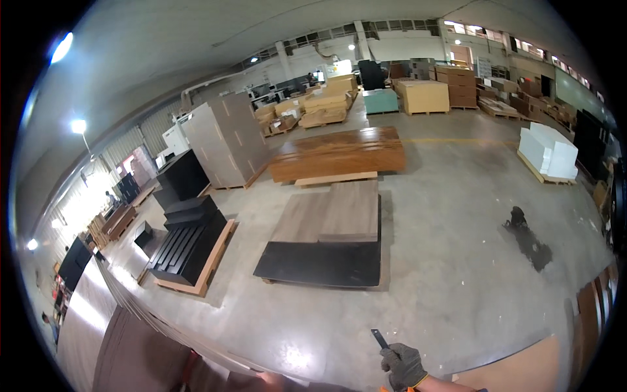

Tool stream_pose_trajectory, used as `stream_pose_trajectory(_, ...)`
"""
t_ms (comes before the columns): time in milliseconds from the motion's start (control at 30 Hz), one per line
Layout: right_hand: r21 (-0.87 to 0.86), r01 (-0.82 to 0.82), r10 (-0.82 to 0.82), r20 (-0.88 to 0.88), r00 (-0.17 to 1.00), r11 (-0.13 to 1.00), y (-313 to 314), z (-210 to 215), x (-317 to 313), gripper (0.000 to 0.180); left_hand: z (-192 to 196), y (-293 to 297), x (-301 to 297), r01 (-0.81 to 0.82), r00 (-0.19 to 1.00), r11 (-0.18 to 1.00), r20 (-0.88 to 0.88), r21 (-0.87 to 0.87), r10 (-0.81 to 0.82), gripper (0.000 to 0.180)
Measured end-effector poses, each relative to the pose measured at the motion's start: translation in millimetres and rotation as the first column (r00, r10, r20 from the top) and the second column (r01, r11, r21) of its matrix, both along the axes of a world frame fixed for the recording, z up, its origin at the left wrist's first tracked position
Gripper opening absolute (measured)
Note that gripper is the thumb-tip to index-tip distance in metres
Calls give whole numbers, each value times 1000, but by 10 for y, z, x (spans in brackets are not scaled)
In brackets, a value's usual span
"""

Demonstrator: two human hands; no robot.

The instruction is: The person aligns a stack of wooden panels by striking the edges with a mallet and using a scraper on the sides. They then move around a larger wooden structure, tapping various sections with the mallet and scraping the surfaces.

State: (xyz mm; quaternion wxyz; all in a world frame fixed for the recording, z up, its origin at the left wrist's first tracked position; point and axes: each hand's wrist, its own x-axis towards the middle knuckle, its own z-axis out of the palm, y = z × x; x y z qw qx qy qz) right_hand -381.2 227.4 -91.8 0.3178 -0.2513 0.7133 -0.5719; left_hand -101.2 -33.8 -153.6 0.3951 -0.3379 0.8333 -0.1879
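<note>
My right hand (403, 366), in a dark grey knit glove, is closed around a slim dark flat-bladed tool (379, 338). The tool's straight end sticks out up and to the left, and bits of orange show below the fist. At the lower edge, my left hand (270, 379) is a small blurred patch beside the edge of a stack of large panels (140, 353); its fingers cannot be made out. A brown board (516, 367) lies at the lower right, beyond my right forearm.
Ahead, black and wood-grain panels (326, 212) lie stacked low. Behind them stands a glossy brown stack (339, 157). Black parts on a pallet (189, 245) and a tall grey-brown stack (225, 140) are at left. White blocks (548, 153) stand far right; a dark stain (528, 242) marks the floor.
</note>
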Motion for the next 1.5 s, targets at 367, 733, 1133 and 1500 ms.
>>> stream_pose_trajectory(367,42,81,-83,34,996,996,161,-4,-27,21,113,-174,256,51,997,997,-51,-65,-54,27)
stream_pose_trajectory(733,36,30,-28,-55,998,999,179,79,65,20,-132,-46,-73,-33,999,999,-40,12,33,27)
stream_pose_trajectory(1133,106,-7,13,-53,998,994,-13,45,23,21,380,38,-6,-25,996,999,-90,47,30,26)
stream_pose_trajectory(1500,37,-149,151,-83,985,988,-319,-53,120,21,1505,-41,614,125,729,958,-632,-257,-265,15)
